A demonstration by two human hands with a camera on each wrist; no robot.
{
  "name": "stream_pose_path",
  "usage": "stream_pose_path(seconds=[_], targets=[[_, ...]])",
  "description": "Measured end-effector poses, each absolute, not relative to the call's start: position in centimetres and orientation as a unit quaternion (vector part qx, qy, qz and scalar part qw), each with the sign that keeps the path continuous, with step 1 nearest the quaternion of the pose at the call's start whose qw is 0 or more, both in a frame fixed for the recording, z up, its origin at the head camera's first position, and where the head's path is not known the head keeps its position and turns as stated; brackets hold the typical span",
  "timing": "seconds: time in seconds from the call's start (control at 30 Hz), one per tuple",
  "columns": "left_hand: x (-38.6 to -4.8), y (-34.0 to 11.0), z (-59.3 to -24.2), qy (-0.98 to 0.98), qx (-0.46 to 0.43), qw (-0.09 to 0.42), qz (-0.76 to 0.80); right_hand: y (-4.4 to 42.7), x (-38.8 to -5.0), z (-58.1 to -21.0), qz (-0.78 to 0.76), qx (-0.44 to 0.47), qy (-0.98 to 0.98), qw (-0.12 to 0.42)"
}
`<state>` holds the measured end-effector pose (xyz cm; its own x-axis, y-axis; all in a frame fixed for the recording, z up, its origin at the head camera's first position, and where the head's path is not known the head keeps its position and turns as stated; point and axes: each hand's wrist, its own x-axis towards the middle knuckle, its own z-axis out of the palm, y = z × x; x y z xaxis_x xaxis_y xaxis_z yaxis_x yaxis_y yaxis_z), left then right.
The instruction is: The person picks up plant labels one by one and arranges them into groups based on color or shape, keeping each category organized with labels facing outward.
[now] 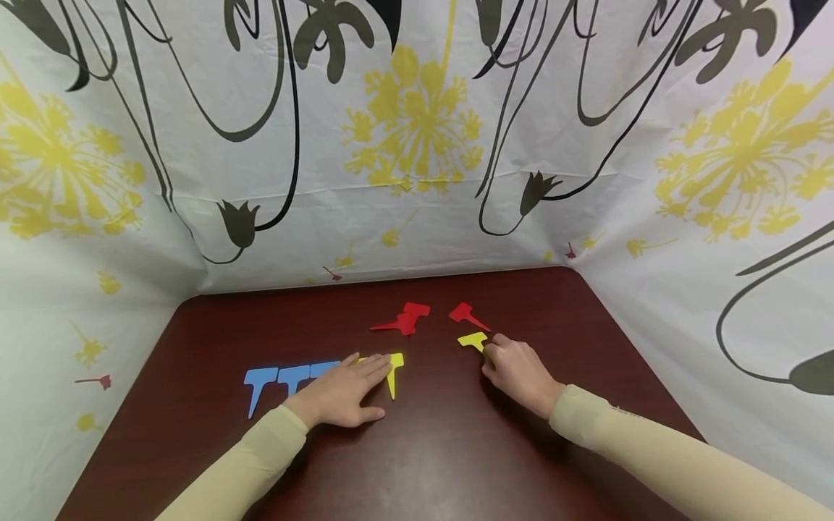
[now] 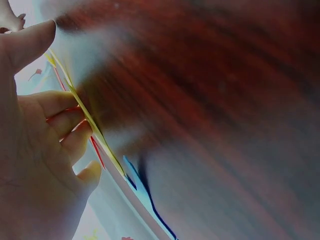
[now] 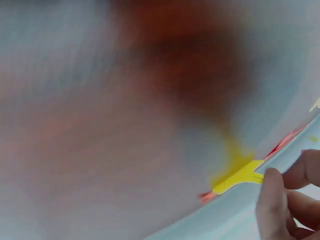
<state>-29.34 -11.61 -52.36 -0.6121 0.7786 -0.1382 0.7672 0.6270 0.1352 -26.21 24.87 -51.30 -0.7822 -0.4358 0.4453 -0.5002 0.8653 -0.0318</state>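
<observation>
In the head view my left hand (image 1: 345, 391) lies flat with its fingers over yellow T-shaped tags, one of which (image 1: 394, 367) shows at the fingertips. Blue tags (image 1: 260, 376) stand in a row beside it, the rightmost partly under the hand. My right hand (image 1: 521, 376) pinches the stem of another yellow tag (image 1: 472, 339); the right wrist view shows this tag (image 3: 237, 179) between thumb and finger. In the left wrist view the left hand (image 2: 45, 135) has its fingers on the yellow tags (image 2: 92, 122), with a blue tag (image 2: 142, 190) nearby.
Two overlapping red tags (image 1: 405, 322) lie farther back on the dark table (image 1: 417, 463). Another red tag (image 1: 464, 313) is just behind the yellow one at my right hand. A patterned cloth (image 1: 417, 231) hangs around the table's back and sides.
</observation>
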Motion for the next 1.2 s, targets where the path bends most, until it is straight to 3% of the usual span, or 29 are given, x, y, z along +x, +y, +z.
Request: stream_pose_path(seconds=[0.13, 0.27, 0.8, 1.2], targets=[[-29.4, -11.6, -52.3, 0.898, 0.430, 0.093, 0.028, 24.9, -26.5, -50.9, 0.037, 0.319, -0.905, 0.280], [-29.4, -11.6, -52.3, 0.898, 0.431, 0.090, 0.025, 24.6, -26.7, -50.8, 0.007, 0.375, -0.876, 0.303], [-29.5, -11.4, -52.2, 0.898, 0.427, 0.100, 0.024, 21.4, -26.4, -52.4, -0.014, 0.454, -0.830, 0.323], [-29.5, -11.4, -52.1, 0.896, 0.434, 0.089, 0.025, 19.5, -26.1, -53.2, 0.027, 0.482, -0.831, 0.277]])
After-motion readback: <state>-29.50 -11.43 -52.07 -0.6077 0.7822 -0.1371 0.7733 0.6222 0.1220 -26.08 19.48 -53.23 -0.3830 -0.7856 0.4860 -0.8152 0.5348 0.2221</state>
